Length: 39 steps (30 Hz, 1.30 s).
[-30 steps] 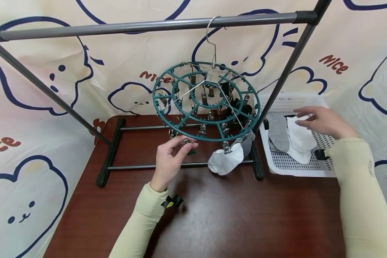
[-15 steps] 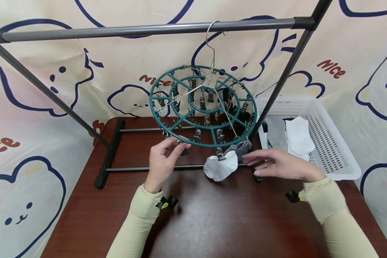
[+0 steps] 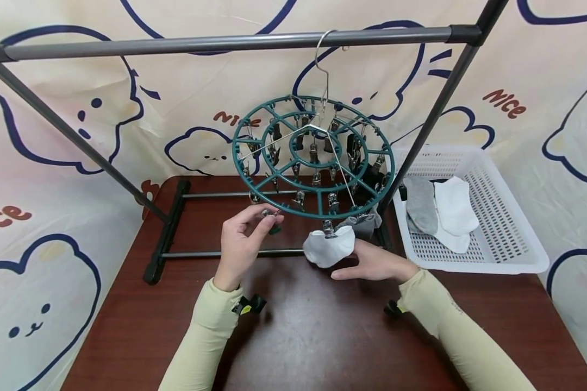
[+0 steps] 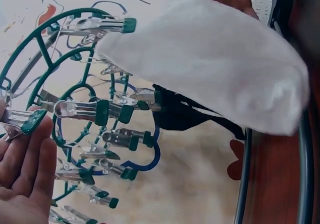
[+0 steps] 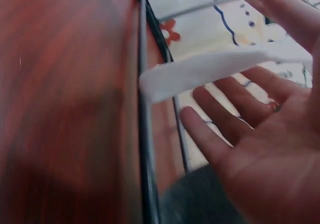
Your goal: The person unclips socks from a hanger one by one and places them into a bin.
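A round green clip hanger [image 3: 318, 213] hangs by its metal hook from a rail. My left hand [image 3: 241, 241] pinches a metal clip [image 4: 22, 120] with green tips at the hanger's front left. Right of it, a white sock [image 3: 329, 247] dangles from another clip. My right hand [image 3: 379, 260] is just right of this sock, partly behind it in the head view. Its fingers are straight and spread around the sock in the right wrist view; whether they touch it I cannot tell. A grey sock [image 3: 364, 224] and a black item [image 4: 177, 111] hang further back.
The grey rack's top rail [image 3: 225, 42] crosses above, and its feet stand on the brown table [image 3: 323, 336]. At the right is a white basket [image 3: 513, 233] holding a grey sock [image 3: 420, 203] and white socks [image 3: 455, 209]. Several other clips hang from the hanger.
My right hand has moved left from over the basket to the hanging white sock. The hanger has turned slightly, shifting that sock left. My left hand keeps its clip and has moved slightly left.
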{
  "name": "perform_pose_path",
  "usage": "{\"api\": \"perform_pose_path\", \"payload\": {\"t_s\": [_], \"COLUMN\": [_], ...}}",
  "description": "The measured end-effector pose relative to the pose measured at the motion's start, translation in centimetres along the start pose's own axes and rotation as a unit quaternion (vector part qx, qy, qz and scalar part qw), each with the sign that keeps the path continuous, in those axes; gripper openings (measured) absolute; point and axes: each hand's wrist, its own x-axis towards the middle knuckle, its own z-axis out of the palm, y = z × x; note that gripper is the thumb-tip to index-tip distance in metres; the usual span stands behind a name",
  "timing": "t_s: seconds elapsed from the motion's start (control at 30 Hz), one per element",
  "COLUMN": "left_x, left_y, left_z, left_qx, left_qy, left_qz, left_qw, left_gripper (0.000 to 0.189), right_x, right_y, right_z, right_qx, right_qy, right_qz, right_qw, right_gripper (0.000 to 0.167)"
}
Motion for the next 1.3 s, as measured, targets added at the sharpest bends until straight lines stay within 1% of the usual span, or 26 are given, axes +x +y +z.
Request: {"api": "perform_pose_path", "payload": {"t_s": [0.1, 0.17, 0.27, 0.4, 0.53, 0.67, 0.77, 0.87, 0.9, 0.97, 1.0, 1.03, 1.07, 1.1, 1.17, 1.2, 1.23, 1.27, 1.3], "left_x": [0.1, 0.2, 0.3, 0.4, 0.3, 0.0, -0.4, -0.8, -1.0, -1.3, -1.5, -1.7, -1.9, -2.2, -2.8, -3.1, -3.3, -3.6, -3.9], "left_y": [0.0, -0.1, -0.1, -0.2, -0.1, 0.0, 0.0, -0.1, -0.2, -0.3, -0.4, -0.5, -0.6, -0.7, -0.7, -0.7, -0.6, -0.4, -0.1], "left_z": [-0.2, -0.4, -0.6, -0.8, -0.8, -0.6, -0.4, -0.3, -0.3, -0.5, -0.7, -0.9, -1.0, -1.2, -1.4, -1.4, -1.3, -1.1, -0.8], "left_qx": [0.002, 0.005, 0.007, 0.001, -0.006, 0.019, 0.042, 0.056, 0.062, 0.099, 0.125, 0.153, 0.180, 0.210, 0.271, 0.296, 0.316, 0.333, 0.347], "left_qy": [0.001, 0.001, 0.002, 0.001, -0.009, -0.024, -0.027, -0.029, -0.034, -0.058, -0.078, -0.103, -0.133, -0.163, -0.221, -0.249, -0.273, -0.289, -0.297], "left_qz": [-0.004, -0.006, -0.012, -0.024, -0.032, -0.027, -0.025, -0.034, -0.039, -0.044, -0.047, -0.052, -0.058, -0.057, -0.042, -0.025, -0.001, 0.028, 0.061], "left_qw": [1.0000, 1.0000, 0.9999, 0.9997, 0.9994, 0.9991, 0.9984, 0.9974, 0.9967, 0.9924, 0.9880, 0.9814, 0.9728, 0.9624, 0.9357, 0.9219, 0.9088, 0.8971, 0.8874], "left_gripper": [0.015, 0.016, 0.016, 0.016, 0.018, 0.025, 0.030, 0.036, 0.038, 0.043, 0.045, 0.045, 0.044, 0.044, 0.043, 0.044, 0.045, 0.047, 0.049], "right_x": [0.9, 1.3, 1.8, 2.2, 2.4, 2.5, 2.4, 2.3, 2.3, 2.2, 2.1, 2.1, 2.0, 1.9, 1.8, 1.7, 1.7, 1.7, 1.7], "right_y": [-0.3, -0.5, -0.8, -1.3, -1.6, -1.7, -1.8, -1.8, -1.8, -1.8, -1.7, -1.7, -1.7, -1.6, -1.5, -1.5, -1.4, -1.4, -1.5], "right_z": [1.1, 1.7, 2.6, 3.6, 3.9, 3.8, 3.7, 3.7, 3.7, 3.8, 3.8, 3.8, 3.8, 3.9, 3.9, 3.8, 3.8, 3.8, 3.7], "right_qx": [-0.001, 0.010, 0.035, 0.065, 0.068, 0.068, 0.072, 0.074, 0.076, 0.074, 0.071, 0.068, 0.067, 0.066, 0.060, 0.059, 0.058, 0.058, 0.057], "right_qy": [0.012, 0.020, 0.036, 0.057, 0.085, 0.100, 0.105, 0.109, 0.109, 0.109, 0.109, 0.110, 0.110, 0.110, 0.112, 0.112, 0.113, 0.112, 0.113], "right_qz": [-0.019, -0.036, -0.049, -0.038, -0.007, -0.007, -0.014, -0.012, -0.013, -0.013, -0.013, -0.013, -0.014, -0.016, -0.013, -0.015, -0.016, -0.018, -0.019], "right_qw": [0.9997, 0.9991, 0.9975, 0.9955, 0.9940, 0.9926, 0.9919, 0.9912, 0.9911, 0.9912, 0.9914, 0.9915, 0.9916, 0.9916, 0.9918, 0.9919, 0.9918, 0.9918, 0.9918], "right_gripper": [0.066, 0.061, 0.052, 0.042, 0.039, 0.039, 0.040, 0.041, 0.041, 0.041, 0.040, 0.039, 0.039, 0.038, 0.037, 0.037, 0.037, 0.037, 0.037]}}
